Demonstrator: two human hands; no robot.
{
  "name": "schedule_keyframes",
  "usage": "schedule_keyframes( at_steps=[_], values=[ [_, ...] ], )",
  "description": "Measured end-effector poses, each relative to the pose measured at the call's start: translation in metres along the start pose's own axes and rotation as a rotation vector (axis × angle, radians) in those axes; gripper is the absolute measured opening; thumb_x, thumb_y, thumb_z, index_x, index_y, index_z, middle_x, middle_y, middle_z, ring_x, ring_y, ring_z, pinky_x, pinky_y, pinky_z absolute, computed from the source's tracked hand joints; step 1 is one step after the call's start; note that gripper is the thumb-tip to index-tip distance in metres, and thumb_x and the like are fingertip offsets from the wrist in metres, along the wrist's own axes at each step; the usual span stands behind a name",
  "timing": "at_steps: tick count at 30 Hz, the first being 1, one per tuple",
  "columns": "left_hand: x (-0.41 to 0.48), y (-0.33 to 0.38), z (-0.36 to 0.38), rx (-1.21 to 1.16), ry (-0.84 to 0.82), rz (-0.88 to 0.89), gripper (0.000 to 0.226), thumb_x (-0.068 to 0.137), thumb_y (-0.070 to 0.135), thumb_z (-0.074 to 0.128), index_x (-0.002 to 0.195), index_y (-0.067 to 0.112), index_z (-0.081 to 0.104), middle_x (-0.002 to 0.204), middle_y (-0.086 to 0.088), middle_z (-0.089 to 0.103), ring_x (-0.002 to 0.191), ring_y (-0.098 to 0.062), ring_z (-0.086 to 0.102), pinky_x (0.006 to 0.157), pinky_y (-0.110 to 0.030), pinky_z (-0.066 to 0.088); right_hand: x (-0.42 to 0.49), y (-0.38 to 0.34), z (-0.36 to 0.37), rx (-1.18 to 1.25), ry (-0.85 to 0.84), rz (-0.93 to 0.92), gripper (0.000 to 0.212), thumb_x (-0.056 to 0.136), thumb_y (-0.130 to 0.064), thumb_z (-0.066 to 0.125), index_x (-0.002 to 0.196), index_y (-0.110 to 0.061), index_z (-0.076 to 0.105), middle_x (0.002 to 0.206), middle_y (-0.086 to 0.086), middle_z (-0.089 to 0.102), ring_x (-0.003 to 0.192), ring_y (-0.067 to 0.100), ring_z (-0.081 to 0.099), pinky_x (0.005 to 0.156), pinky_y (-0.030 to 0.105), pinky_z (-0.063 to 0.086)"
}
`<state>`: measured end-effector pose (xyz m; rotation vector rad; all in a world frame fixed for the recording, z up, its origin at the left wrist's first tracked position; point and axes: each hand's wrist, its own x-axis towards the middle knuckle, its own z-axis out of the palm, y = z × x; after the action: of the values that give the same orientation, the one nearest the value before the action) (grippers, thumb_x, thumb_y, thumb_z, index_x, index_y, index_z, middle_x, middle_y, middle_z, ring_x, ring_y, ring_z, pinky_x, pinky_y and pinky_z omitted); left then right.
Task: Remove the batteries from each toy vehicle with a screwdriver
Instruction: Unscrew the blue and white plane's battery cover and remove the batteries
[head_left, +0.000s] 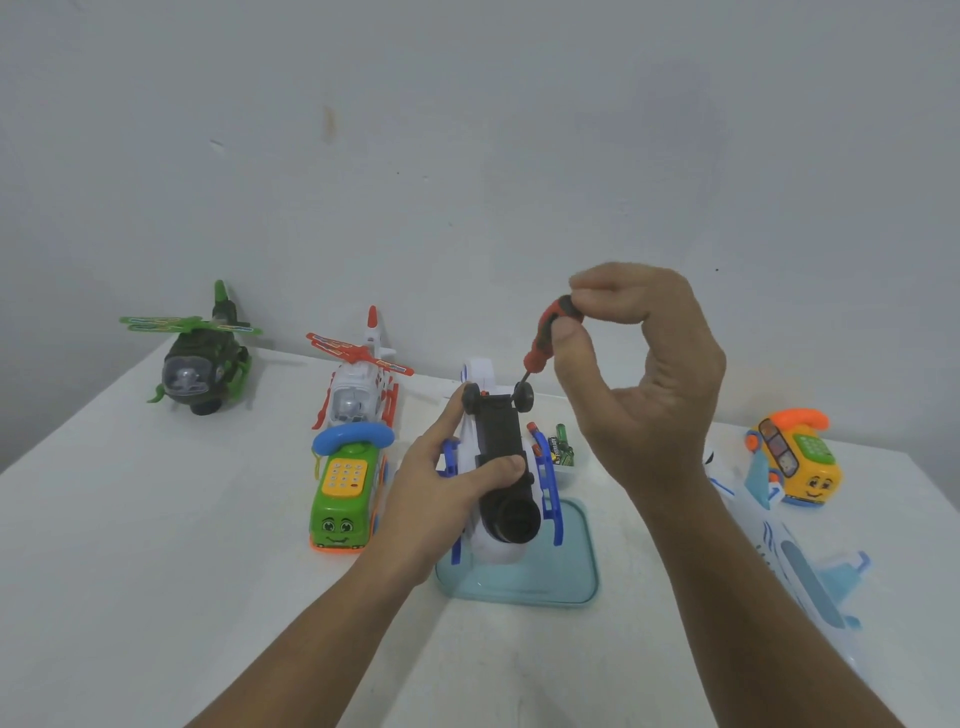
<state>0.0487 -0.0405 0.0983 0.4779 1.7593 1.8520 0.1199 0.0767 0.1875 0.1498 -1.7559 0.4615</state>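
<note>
We hold the white toy helicopter belly-up over the bench, left hand gripping its body to steady the black underside. Right hand fingers pinch the red screwdriver upright, tip by the rear wheels, presumably for the battery-cover screw.

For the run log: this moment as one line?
left hand: grips upturned white-and-blue plastic toy helicopter | right hand: pinches red-and-black screwdriver | tip: by black wheel

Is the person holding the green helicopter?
No, the green helicopter stands at the far left of the table, while the left hand grips an upturned white and blue toy and the right hand pinches the screwdriver.
</note>
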Motion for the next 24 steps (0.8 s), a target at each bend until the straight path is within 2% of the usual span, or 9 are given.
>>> schedule_keyframes(
  at_steps=[2,3,6,10,13,15,17,20,24],
  values=[
    [-0.001,0.001,0.0,0.006,0.003,-0.006,0.075,0.074,0.028,0.084,0.11,0.076,0.039,0.132,0.002,0.056,0.1,-0.026,0.069,0.093,-0.047,0.056,-0.001,0.001,0.002,0.067,-0.005,0.058,0.015,0.085,-0.003,0.065,0.086,-0.016,0.057,0.106,0.005,0.065,0.09,0.029,0.068,0.09,0.038,0.05],
    [-0.001,0.001,0.0,0.003,-0.001,-0.004,0.075,0.074,0.027,0.084,0.113,0.074,0.039,0.131,0.001,0.057,0.097,-0.024,0.071,0.091,-0.046,0.057,-0.001,0.0,0.003,0.101,-0.007,0.095,0.017,0.086,-0.005,0.067,0.086,-0.017,0.056,0.106,0.005,0.067,0.089,0.03,0.07,0.092,0.041,0.051],
    [-0.001,-0.002,0.0,-0.009,-0.018,0.007,0.076,0.075,0.023,0.083,0.12,0.068,0.04,0.129,0.001,0.06,0.088,-0.018,0.073,0.083,-0.036,0.061,0.0,0.0,0.003,0.069,-0.02,0.099,0.013,0.086,-0.015,0.072,0.086,-0.017,0.058,0.089,-0.004,0.069,0.092,0.016,0.07,0.098,0.047,0.046],
    [-0.001,-0.005,0.001,-0.024,-0.019,0.007,0.076,0.075,0.023,0.083,0.121,0.067,0.042,0.127,-0.002,0.064,0.091,-0.019,0.074,0.086,-0.041,0.06,0.0,0.003,-0.003,0.01,-0.05,0.026,0.015,0.09,-0.015,0.067,0.08,-0.003,0.067,0.075,0.003,0.069,0.078,0.024,0.066,0.079,0.052,0.048],
    [-0.001,-0.008,0.002,-0.041,-0.02,0.007,0.074,0.076,0.022,0.083,0.12,0.066,0.042,0.119,0.01,0.062,0.089,-0.016,0.073,0.084,-0.037,0.061,0.0,0.003,-0.006,-0.004,-0.044,0.023,0.01,0.088,-0.004,0.06,0.082,-0.001,0.067,0.075,0.003,0.069,0.077,0.021,0.063,0.078,0.039,0.05],
    [-0.002,-0.009,0.003,-0.076,-0.024,0.017,0.072,0.078,0.019,0.081,0.116,0.065,0.042,0.109,0.021,0.057,0.08,-0.007,0.072,0.074,-0.026,0.061,-0.001,0.003,-0.006,0.011,-0.04,0.029,0.006,0.084,0.002,0.061,0.082,-0.001,0.066,0.074,0.006,0.067,0.076,0.023,0.06,0.077,0.029,0.047],
    [-0.003,-0.009,0.005,-0.099,-0.023,0.023,0.07,0.079,0.013,0.08,0.116,0.06,0.043,0.1,0.027,0.054,0.07,0.003,0.07,0.062,-0.017,0.057,-0.001,0.005,-0.004,0.05,-0.034,0.062,0.004,0.084,0.002,0.064,0.081,0.0,0.064,0.075,0.009,0.066,0.075,0.027,0.061,0.076,0.033,0.048],
    [-0.006,-0.007,0.008,-0.116,-0.013,0.014,0.07,0.08,0.008,0.078,0.118,0.055,0.044,0.093,0.029,0.053,0.065,0.006,0.069,0.054,-0.014,0.053,-0.004,0.007,-0.001,0.163,-0.023,0.154,0.007,0.087,-0.007,0.067,0.085,-0.006,0.061,0.088,0.007,0.064,0.075,0.032,0.067,0.077,0.046,0.052],
    [-0.008,-0.004,0.013,-0.097,-0.003,0.016,0.07,0.08,0.009,0.078,0.121,0.054,0.042,0.094,0.026,0.051,0.061,0.012,0.065,0.052,-0.01,0.051,-0.008,0.005,-0.003,0.216,-0.075,0.196,0.018,0.087,-0.013,0.069,0.101,-0.015,0.059,0.093,0.002,0.066,0.078,0.023,0.07,0.076,0.043,0.058]
  ],
)
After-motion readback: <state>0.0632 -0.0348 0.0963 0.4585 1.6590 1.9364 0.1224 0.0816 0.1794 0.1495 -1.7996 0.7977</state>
